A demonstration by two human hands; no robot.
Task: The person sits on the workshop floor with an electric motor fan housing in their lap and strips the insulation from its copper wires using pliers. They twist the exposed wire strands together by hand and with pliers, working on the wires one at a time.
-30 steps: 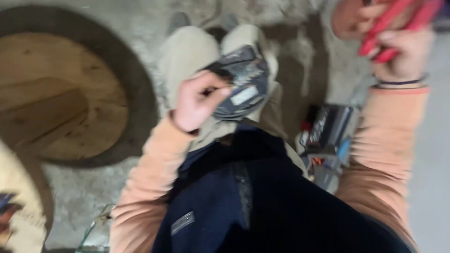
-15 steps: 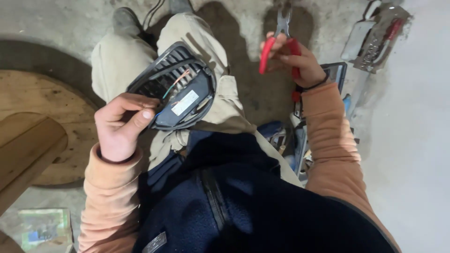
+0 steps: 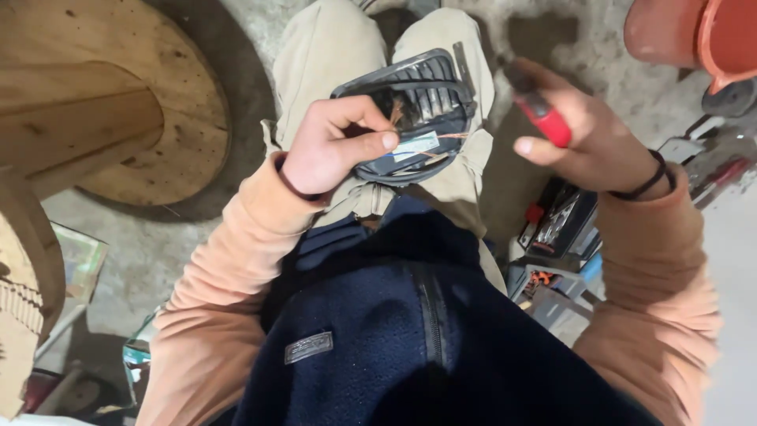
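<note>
Both hands are busy: left hand [image 3: 331, 146] pinches copper wires on the black vented housing [image 3: 410, 110], right hand [image 3: 587, 134] grips red-handled pliers [image 3: 540, 110], seemingly mid-wiring.

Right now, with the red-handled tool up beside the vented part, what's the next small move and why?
Probably bring the right hand and its red-handled tool left to the loose copper wire ends on the black vented part. The left hand holds the part on the lap, and the tool is clear of it.
</note>
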